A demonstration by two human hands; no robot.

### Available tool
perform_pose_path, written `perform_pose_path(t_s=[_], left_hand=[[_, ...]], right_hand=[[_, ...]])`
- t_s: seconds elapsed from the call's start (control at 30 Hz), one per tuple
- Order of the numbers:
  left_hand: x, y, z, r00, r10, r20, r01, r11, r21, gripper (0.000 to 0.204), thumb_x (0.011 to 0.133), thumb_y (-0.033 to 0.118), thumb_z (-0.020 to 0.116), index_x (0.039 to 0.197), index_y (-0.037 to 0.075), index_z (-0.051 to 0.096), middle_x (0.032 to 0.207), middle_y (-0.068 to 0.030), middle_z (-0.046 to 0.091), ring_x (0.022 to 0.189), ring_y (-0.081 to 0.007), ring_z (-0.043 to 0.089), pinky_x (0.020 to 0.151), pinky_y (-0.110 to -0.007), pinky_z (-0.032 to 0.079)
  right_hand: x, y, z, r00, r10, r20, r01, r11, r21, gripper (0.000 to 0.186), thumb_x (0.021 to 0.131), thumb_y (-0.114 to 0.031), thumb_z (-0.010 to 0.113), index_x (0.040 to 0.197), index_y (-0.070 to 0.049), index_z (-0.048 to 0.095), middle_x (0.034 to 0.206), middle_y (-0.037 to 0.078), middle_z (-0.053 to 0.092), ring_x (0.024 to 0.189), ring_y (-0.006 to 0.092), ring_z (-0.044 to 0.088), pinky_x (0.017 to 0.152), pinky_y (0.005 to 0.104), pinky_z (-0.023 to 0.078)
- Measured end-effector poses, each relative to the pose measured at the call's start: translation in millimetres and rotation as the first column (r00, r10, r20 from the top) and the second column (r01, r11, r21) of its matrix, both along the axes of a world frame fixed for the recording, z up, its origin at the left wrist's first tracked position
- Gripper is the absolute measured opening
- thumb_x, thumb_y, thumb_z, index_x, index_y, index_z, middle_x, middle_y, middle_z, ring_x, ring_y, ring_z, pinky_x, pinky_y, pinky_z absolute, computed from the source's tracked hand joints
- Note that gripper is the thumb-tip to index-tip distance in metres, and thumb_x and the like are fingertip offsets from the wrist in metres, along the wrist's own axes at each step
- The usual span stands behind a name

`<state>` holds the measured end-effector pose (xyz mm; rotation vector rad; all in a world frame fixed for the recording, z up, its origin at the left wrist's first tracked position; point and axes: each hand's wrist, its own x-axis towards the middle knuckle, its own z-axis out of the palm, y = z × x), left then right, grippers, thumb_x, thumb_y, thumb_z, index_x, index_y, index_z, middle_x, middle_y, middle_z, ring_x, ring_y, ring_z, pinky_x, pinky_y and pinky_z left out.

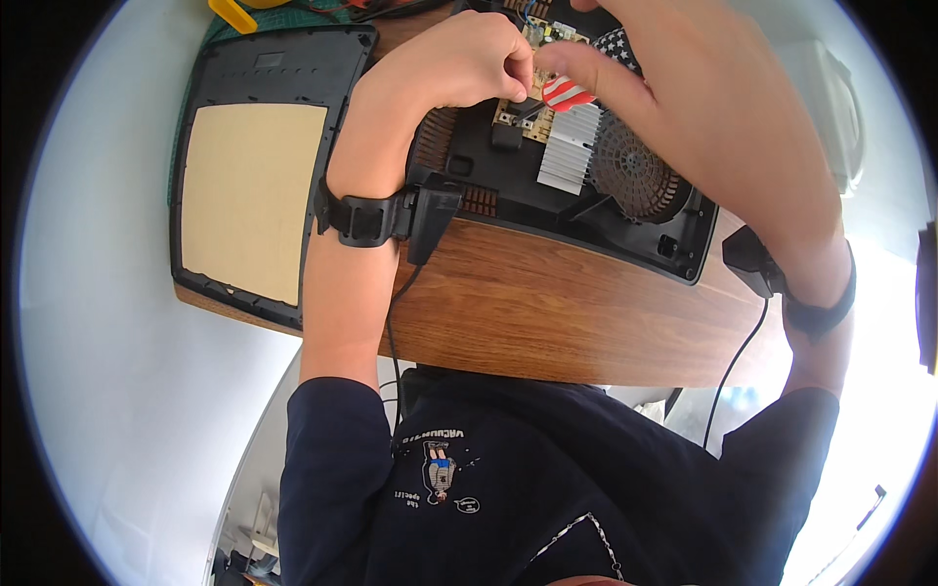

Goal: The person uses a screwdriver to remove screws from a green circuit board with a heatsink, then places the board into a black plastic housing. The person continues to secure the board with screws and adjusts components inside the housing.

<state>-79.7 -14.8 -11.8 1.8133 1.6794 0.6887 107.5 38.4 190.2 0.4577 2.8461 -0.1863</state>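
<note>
My right hand [674, 88] is closed around a screwdriver [568, 94], whose handle has red and white stripes and a dark part with white stars. Its thin shaft slants down to the left over a circuit board [535, 127] inside an open black appliance housing [508, 200]. Just left of the handle, above the board, my left hand [469, 61] is closed with thumb and forefinger together. Whatever sits in that pinch, if anything, is too small to tell. A finned silver heat sink [569, 151] lies beside the board, and right of it is a round black fan [640, 171].
Left of the housing lies a black cover panel [342, 73] with a beige sheet [256, 195]. A yellow-handled tool [233, 14] rests on a green mat [293, 18] at the far left. The wooden table [528, 303] has its front edge near my body. Cables hang from both wrist straps.
</note>
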Motion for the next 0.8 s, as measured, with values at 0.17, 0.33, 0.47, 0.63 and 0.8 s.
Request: perform_pose_path(t_s=[0.17, 0.33, 0.47, 0.63, 0.8], left_hand=[[-1.1, -4.9, -0.1, 0.999, 0.015, -0.038, -0.016, 1.0, -0.022, 0.014, 0.083, 0.013, 0.082, 0.093, 0.003, 0.081, 0.085, -0.0139, 0.078, 0.079, -0.0255, 0.075, 0.073, -0.037, 0.057], [-4.0, -6.8, -3.8, 0.999, 0.028, -0.035, -0.029, 0.999, -0.033, 0.014, 0.083, 0.013, 0.082, 0.094, 0.003, 0.081, 0.085, -0.0138, 0.078, 0.079, -0.0252, 0.075, 0.074, -0.038, 0.058], [3.1, 5.0, 5.3, 0.999, -0.023, -0.029, 0.022, 0.999, -0.035, 0.014, 0.085, 0.014, 0.081, 0.095, 0.004, 0.081, 0.086, -0.0133, 0.078, 0.081, -0.0249, 0.076, 0.075, -0.038, 0.058], [0.7, -5.2, 27.4, 0.999, 0.014, 0.042, -0.008, 0.989, -0.145, 0.017, 0.082, 0.01, 0.077, 0.092, -0.003, 0.075, 0.083, -0.0226, 0.072, 0.075, -0.0334, 0.07, 0.07, -0.041, 0.053], [5.9, -4.3, 43.9, 1.0, 0.016, -0.015, -0.019, 0.975, -0.223, 0.019, 0.082, 0.012, 0.079, 0.093, -0.003, 0.075, 0.084, -0.0235, 0.072, 0.077, -0.0326, 0.07, 0.072, -0.041, 0.053]], right_hand=[[9.1, 18.4, -56.2, 0.852, 0.156, -0.5, -0.207, 0.977, -0.047, 0.042, 0.096, -0.032, 0.073, 0.121, -0.003, 0.056, 0.093, 0.018, 0.066, 0.089, 0.0394, 0.066, 0.076, 0.0446, 0.052], [3.2, -10.6, -47.1, 0.901, 0.0, -0.434, -0.009, 1.0, -0.017, 0.042, 0.092, -0.023, 0.075, 0.125, -0.003, 0.058, 0.105, 0.019, 0.066, 0.098, 0.0385, 0.066, 0.081, 0.0444, 0.053], [10.1, 5.7, -10.5, 0.995, 0.022, -0.097, -0.021, 1.0, 0.017, 0.044, 0.094, -0.025, 0.074, 0.128, -0.002, 0.058, 0.109, 0.02, 0.066, 0.101, 0.0383, 0.065, 0.084, 0.0444, 0.053], [14.2, 10.5, -33.7, 0.817, 0.252, -0.518, -0.332, 0.941, -0.066, 0.047, 0.098, -0.035, 0.071, 0.127, 0.0, 0.058, 0.101, 0.022, 0.066, 0.095, 0.0399, 0.066, 0.079, 0.046, 0.053], [6.9, 8.3, -36.2, 0.971, 0.069, -0.229, -0.039, 0.991, 0.13, 0.041, 0.096, -0.031, 0.073, 0.12, -0.001, 0.058, 0.097, 0.019, 0.065, 0.089, 0.0368, 0.066, 0.072, 0.045, 0.052]])
